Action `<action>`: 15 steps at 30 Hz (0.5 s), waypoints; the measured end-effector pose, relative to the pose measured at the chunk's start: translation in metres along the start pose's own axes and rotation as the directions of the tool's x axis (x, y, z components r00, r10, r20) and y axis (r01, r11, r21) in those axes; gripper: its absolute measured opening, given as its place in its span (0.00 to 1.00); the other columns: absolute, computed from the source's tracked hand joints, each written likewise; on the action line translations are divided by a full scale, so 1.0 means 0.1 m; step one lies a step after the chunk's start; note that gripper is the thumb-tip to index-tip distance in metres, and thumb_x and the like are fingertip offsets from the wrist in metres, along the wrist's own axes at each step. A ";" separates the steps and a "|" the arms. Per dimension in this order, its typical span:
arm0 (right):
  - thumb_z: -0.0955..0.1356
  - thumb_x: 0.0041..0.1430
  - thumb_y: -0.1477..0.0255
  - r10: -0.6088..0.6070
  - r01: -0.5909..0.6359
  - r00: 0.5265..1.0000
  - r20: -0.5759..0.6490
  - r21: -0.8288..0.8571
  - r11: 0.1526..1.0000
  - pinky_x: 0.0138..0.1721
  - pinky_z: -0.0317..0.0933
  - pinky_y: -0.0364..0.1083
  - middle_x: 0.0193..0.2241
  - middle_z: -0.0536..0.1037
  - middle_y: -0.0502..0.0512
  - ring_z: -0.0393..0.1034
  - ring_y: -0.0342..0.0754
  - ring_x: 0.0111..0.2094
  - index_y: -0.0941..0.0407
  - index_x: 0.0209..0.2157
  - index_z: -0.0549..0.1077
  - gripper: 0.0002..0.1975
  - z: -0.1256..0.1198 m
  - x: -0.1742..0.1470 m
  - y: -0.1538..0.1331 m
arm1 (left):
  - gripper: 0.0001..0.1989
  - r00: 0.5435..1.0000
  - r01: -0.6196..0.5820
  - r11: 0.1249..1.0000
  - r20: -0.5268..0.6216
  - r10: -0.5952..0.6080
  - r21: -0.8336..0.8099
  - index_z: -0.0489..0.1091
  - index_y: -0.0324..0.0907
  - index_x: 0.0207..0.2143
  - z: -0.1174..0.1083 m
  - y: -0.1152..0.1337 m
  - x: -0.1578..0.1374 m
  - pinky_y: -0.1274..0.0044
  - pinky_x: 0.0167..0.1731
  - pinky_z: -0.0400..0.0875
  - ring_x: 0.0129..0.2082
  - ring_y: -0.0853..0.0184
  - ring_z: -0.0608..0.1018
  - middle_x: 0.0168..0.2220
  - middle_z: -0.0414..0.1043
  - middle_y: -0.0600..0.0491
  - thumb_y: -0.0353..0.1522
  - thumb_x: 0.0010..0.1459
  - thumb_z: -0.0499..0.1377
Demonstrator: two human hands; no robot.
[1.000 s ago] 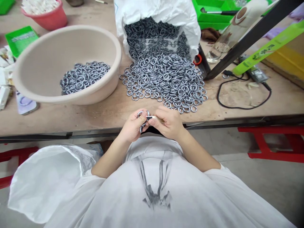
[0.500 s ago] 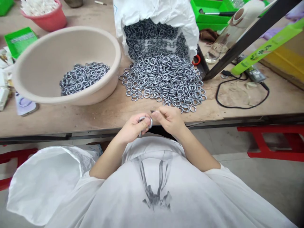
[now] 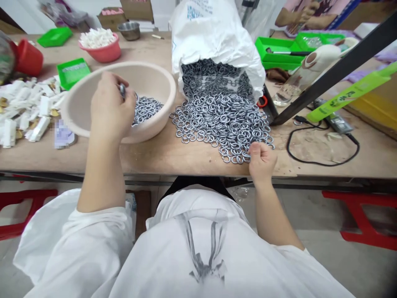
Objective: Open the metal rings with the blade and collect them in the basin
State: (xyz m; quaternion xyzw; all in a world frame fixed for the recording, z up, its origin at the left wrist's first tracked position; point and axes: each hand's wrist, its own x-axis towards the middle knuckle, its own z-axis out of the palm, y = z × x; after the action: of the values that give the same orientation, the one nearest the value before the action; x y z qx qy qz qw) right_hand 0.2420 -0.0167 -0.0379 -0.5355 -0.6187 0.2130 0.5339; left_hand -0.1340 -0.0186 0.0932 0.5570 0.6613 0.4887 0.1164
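Note:
My left hand point(image 3: 111, 105) is over the beige basin point(image 3: 175, 89), its fingers closed around metal rings point(image 3: 123, 90). Inside the basin lies a heap of similar grey rings point(image 3: 147, 109), partly covered by that hand. My right hand point(image 3: 263, 161) is curled closed at the front right edge of a large pile of loose rings point(image 3: 217, 120) on the table. Whatever its fingers may hold is hidden. The pile spills out of a white sack point(image 3: 214, 37) lying on its side with its mouth towards me.
White pieces point(image 3: 27, 107) lie at the left, near a green tray point(image 3: 72, 74) and a red bowl point(image 3: 104, 54). A dark metal bar point(image 3: 328, 70), a bottle point(image 3: 288, 91) and a black cable point(image 3: 322, 163) occupy the right. Across the table are another person's hands point(image 3: 310, 12).
My hands have parted from in front of my body. The left moved with its rings up and left over the basin; the right moved to the pile's edge. The view has tilted up.

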 end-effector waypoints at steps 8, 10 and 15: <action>0.64 0.62 0.48 0.075 -0.077 0.994 -0.083 -0.030 0.997 0.26 0.49 0.46 0.17 0.59 0.47 0.53 0.43 0.22 0.54 0.20 0.64 0.27 -0.09 0.00 0.22 | 0.16 0.999 -0.051 0.837 0.037 0.036 0.545 0.76 0.42 0.38 0.13 -0.17 0.14 0.55 0.56 0.56 0.51 0.46 0.73 0.40 0.77 0.43 0.44 0.60 0.56; 0.63 0.62 0.47 0.066 -0.070 0.995 -0.073 -0.054 0.996 0.26 0.50 0.45 0.17 0.59 0.47 0.53 0.43 0.23 0.54 0.20 0.63 0.28 -0.08 0.01 0.23 | 0.16 0.984 -0.142 0.851 -0.019 0.175 0.506 0.76 0.41 0.40 0.15 -0.03 0.00 0.56 0.55 0.58 0.48 0.50 0.74 0.40 0.78 0.44 0.41 0.63 0.53; 0.62 0.62 0.46 0.081 -0.083 0.995 -0.062 -0.029 0.996 0.26 0.51 0.45 0.17 0.60 0.47 0.55 0.44 0.23 0.54 0.20 0.63 0.28 -0.07 0.01 0.25 | 0.10 0.733 -0.393 0.879 0.485 0.476 -0.268 0.78 0.47 0.33 0.29 0.68 -0.62 0.67 0.49 0.68 0.39 0.59 0.77 0.35 0.79 0.48 0.35 0.63 0.57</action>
State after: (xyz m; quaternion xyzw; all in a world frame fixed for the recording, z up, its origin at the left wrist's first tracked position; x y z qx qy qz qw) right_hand 0.2588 -0.0093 -0.0555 -0.5751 -0.5829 0.2087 0.5347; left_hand -0.0498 -0.0629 0.1077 0.8001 0.4147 0.3735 0.2199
